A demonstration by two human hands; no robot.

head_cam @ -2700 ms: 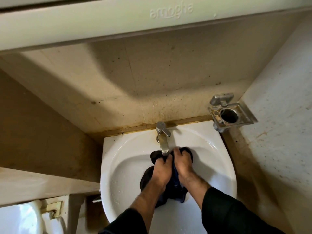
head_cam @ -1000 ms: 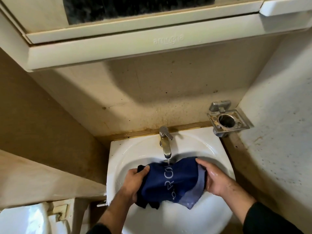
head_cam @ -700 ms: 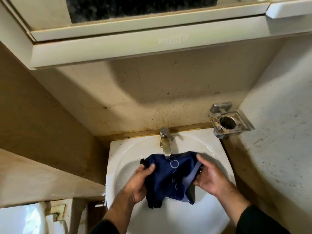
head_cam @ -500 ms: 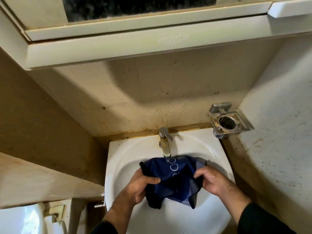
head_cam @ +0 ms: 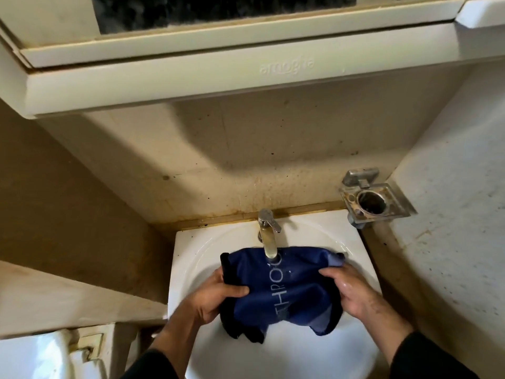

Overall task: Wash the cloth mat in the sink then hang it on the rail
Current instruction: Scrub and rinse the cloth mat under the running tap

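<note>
While under tap [head_cam: 269, 243], mat [head_cam: 289, 296] over sink [head_cam: 185, 243]

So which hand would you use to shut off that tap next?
Probably the right hand: the faucet lever points toward its side. Both hands grip the blue cloth mat, so the left hand could keep holding it.

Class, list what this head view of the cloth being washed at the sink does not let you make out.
- Full print on the cloth: folds and the tap hide letters.
- Rail: out of frame.
- Drain of the sink: hidden under cloth.
- Whether water runs: too faint.
- Left hand and right hand fingers: partly under cloth.
</note>
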